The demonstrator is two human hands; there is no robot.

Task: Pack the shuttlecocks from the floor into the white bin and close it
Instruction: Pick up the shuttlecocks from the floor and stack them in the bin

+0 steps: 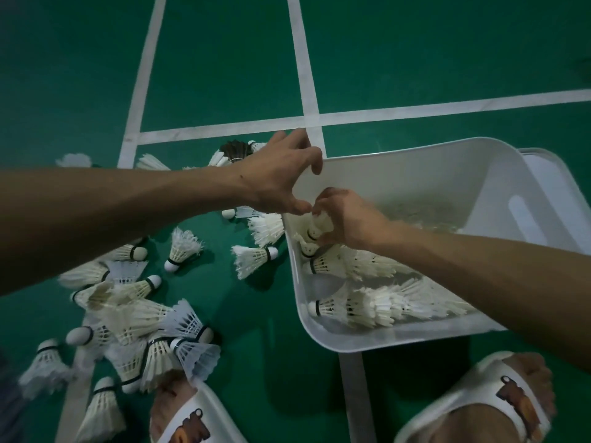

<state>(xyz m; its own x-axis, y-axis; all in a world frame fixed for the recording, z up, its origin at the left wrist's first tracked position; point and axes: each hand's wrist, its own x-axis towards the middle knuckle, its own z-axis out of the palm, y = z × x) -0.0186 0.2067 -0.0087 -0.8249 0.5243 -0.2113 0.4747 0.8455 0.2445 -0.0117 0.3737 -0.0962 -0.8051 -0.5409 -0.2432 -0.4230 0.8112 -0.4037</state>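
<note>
The white bin (377, 342) stands open on the green floor at the right, with rows of nested white shuttlecocks (377, 303) lying along its bottom. My right hand (347, 219) is inside the bin near its left wall and grips a shuttlecock (319, 223) with curled fingers. My left hand (281, 172) hovers over the bin's far left corner with fingers spread and loosely bent, holding nothing. Several loose shuttlecocks (140, 318) lie scattered on the floor to the left of the bin, some under my left forearm.
The bin's white lid (556, 187) lies behind the bin at the right. My two feet in white sandals (499, 398) stand at the bottom edge. White court lines (303, 75) cross the green floor (447, 59). One dark shuttlecock (236, 148) lies near the line crossing.
</note>
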